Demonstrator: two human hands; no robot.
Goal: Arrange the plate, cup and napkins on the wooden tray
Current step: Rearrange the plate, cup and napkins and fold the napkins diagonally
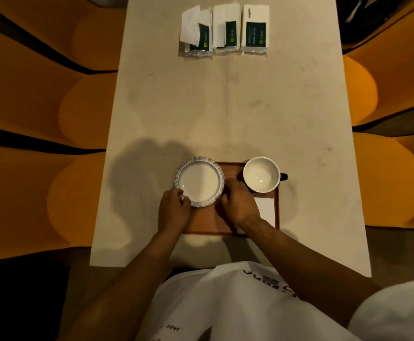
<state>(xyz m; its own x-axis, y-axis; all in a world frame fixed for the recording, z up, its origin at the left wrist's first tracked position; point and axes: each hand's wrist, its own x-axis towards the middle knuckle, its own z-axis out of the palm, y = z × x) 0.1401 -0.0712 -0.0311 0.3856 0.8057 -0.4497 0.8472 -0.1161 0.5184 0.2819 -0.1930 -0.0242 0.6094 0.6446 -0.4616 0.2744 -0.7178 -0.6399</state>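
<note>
- We see the left hand (174,212) pinched on the near-left rim of the plate (199,182), fingers curled over its patterned edge.
- The right hand (239,205) is pressed against the plate's near-right rim; we judge both hands are clamped on the plate, though the right fingertips are partly hidden.
- The plate sits over the far-left corner of the wooden tray (202,222), overhanging its left and far edges, so we judge it is not yet settled in place.
- The cup (261,174) stands upright on the tray's far-right corner, its dark handle pointing right: that part looks done.
- A white napkin (266,207) lies flat on the tray's right side, near the cup and partly under the right forearm.
- Three napkin packs (225,29) sit in a row at the far end of the worktop (225,107), well apart from the tray.
- What is left, we judge: centring the plate on the tray's left half.
</note>
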